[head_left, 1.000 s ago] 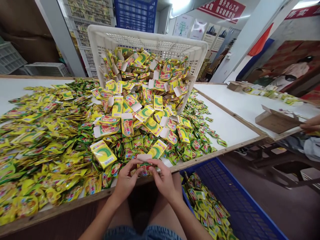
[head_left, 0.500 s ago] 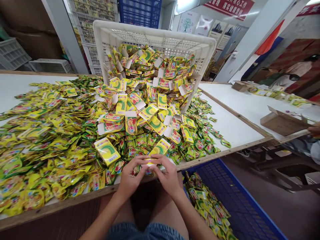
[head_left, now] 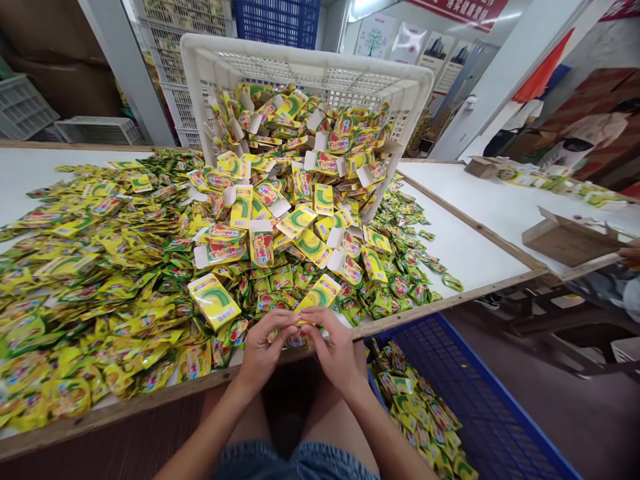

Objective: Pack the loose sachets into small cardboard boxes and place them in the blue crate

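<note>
At the table's front edge, my left hand and my right hand meet, thumbs and fingers pinched on a small yellow carton. Fingers cover most of this carton, so its flap is hard to see. Just beyond my fingertips lies another yellow carton with a green swirl. A similar carton rests to the left of my left hand. Small green-and-yellow candy packets lie around and under these cartons.
A tipped white plastic basket spills many open-flapped cartons. Heaped yellow packets cover the left of the table. Below right, a blue crate holds more packets. A brown cardboard box sits on the right-hand table near another person's hand.
My fingertips have shifted slightly on the carton, and less of its pale edge shows between them. My view has moved a little; the surrounding cartons and packets stay put.
</note>
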A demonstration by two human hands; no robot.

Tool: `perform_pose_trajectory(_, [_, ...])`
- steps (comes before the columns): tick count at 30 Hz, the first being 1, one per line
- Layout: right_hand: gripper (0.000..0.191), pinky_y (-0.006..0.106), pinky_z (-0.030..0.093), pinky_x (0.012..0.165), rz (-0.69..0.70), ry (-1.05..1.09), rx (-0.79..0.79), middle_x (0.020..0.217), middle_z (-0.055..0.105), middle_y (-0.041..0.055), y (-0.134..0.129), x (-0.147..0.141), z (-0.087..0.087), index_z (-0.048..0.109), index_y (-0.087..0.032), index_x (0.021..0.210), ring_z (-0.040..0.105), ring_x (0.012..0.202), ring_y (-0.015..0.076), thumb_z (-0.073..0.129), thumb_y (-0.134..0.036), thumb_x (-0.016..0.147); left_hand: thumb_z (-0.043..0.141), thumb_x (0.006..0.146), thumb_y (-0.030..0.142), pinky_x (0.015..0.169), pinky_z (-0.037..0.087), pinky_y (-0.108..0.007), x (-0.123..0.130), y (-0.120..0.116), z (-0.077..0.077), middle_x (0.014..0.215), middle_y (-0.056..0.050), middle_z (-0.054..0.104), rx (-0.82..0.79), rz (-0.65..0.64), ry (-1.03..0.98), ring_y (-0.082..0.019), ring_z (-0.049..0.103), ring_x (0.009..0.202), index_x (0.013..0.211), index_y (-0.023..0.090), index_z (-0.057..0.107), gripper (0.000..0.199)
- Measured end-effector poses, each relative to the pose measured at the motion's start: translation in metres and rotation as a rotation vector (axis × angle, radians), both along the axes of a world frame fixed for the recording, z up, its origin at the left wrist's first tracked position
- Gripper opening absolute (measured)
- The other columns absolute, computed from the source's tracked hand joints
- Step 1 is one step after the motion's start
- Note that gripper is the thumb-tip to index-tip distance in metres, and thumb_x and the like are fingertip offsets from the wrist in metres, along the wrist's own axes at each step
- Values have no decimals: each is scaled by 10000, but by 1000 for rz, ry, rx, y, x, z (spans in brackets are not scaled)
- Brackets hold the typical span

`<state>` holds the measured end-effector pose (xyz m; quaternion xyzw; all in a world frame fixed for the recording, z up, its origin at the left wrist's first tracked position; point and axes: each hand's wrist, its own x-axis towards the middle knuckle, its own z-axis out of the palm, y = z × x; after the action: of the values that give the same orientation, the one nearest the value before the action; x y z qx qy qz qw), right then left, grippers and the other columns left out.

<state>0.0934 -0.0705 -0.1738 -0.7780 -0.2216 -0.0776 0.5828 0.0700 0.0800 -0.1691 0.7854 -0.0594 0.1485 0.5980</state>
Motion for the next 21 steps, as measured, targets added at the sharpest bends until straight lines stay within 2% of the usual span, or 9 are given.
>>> perform_pose_trajectory(2, [194, 328, 460, 845, 16, -35, 47, 977, 639, 51, 0, -4, -10, 616, -229, 981, 569, 971, 177, 462, -179, 875, 597, 786, 206, 812, 485, -333, -3, 3, -5, 904, -63, 680, -14, -25, -11, -198, 614, 894, 878, 198, 686, 129])
perform_pose_trajectory(5, [240, 338, 456, 873, -12, -32, 83, 983, 642, 48, 0, -8, -23, 604, -235, 1029, 564, 989, 173, 444, -145, 875, 600, 784, 208, 855, 478, -351, -6, 2, -11, 939, -63, 681, 18, 8, 9, -202, 611, 930, 910, 206, 686, 152])
perform_pose_trajectory(9, [295, 330, 468, 863, -82, 59, 103, 1101, 601, 71, 6, -12, -32, 533, -215, 1145, 569, 987, 171, 461, -159, 865, 606, 777, 230, 890, 474, -342, -8, -6, -18, 1154, -61, 608, -71, 115, 90, -201, 586, 1031, 1128, 236, 573, 353])
perform_pose_trajectory(11, [297, 321, 471, 860, -97, 81, 112, 1105, 602, 70, 10, -13, -33, 530, -211, 1150, 570, 992, 170, 453, -165, 867, 609, 773, 227, 891, 471, -327, -10, -9, -21, 1126, -50, 621, -89, 131, 102, -197, 590, 1022, 1091, 232, 590, 319])
perform_pose_trajectory(14, [251, 312, 473, 841, -96, 60, 102, 1027, 629, 58, 4, -15, -28, 578, -214, 1070, 576, 969, 172, 427, -170, 875, 601, 780, 217, 882, 463, -318, -12, -10, -17, 992, -42, 662, -36, 80, 94, -191, 599, 972, 945, 208, 646, 171])
perform_pose_trajectory(16, [256, 326, 463, 838, -134, 3, 55, 1021, 623, 62, -17, -18, -22, 576, -218, 1070, 569, 967, 179, 411, -176, 879, 570, 804, 229, 858, 471, -319, -10, -10, -9, 1002, -53, 649, -22, 17, 101, -185, 600, 954, 1021, 207, 595, 219])
perform_pose_trajectory(18, [270, 369, 431, 858, -267, -70, -56, 1039, 606, 75, -52, -20, -18, 568, -218, 1092, 547, 985, 202, 398, -198, 883, 544, 822, 256, 863, 463, -338, -2, -12, -1, 1061, -74, 619, 44, -3, 106, -189, 586, 975, 1168, 210, 474, 356])
perform_pose_trajectory(21, [293, 450, 384, 847, -567, -81, -385, 1019, 585, 106, -112, -23, -16, 594, -201, 1088, 525, 950, 255, 421, -283, 866, 586, 783, 334, 924, 401, -415, 23, -24, 2, 1170, -128, 552, 345, 73, 86, -245, 519, 1075, 1257, 189, 364, 543])
